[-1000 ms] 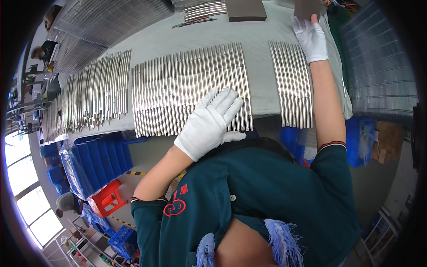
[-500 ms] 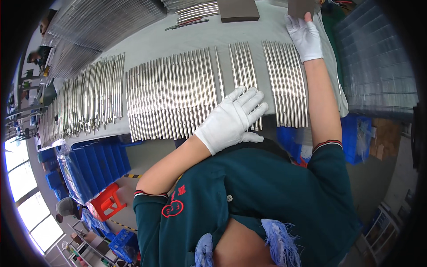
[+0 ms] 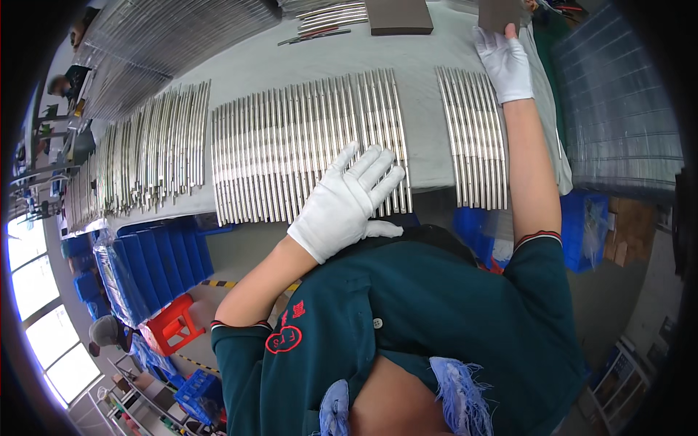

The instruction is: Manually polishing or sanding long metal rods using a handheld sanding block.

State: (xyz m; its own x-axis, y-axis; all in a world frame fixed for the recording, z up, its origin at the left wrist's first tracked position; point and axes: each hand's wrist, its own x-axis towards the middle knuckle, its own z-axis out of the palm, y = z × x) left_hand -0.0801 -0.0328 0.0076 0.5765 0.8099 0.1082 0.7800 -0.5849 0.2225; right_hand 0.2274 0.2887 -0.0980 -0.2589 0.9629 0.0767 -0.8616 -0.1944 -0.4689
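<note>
My left hand point(image 3: 347, 203), in a white glove, lies flat with fingers spread over the near ends of several slim silver metal rods point(image 3: 384, 109). Those rods sit against the right side of a wide row of similar rods point(image 3: 283, 145) on the grey-covered table. At the far right, my right hand point(image 3: 505, 67), also gloved with the thumb tip bare, grips the near end of a grey-brown block point(image 3: 499, 13). The block's far end is cut off by the picture's edge. A separate group of rods point(image 3: 472, 138) lies between my two hands, nearer my right forearm.
More rods point(image 3: 156, 145) lie at the left of the table point(image 3: 424, 80). Another grey-brown block point(image 3: 399, 16) and a few loose rods point(image 3: 331, 16) lie at the far side. Clear plastic trays point(image 3: 618, 109) stand at the right; blue bins point(image 3: 163, 254) and a red stool point(image 3: 172, 325) are below left.
My left hand has moved left, and the small rod group under it has slid left, up to the wide row; the gap there has closed. My right hand still holds the block.
</note>
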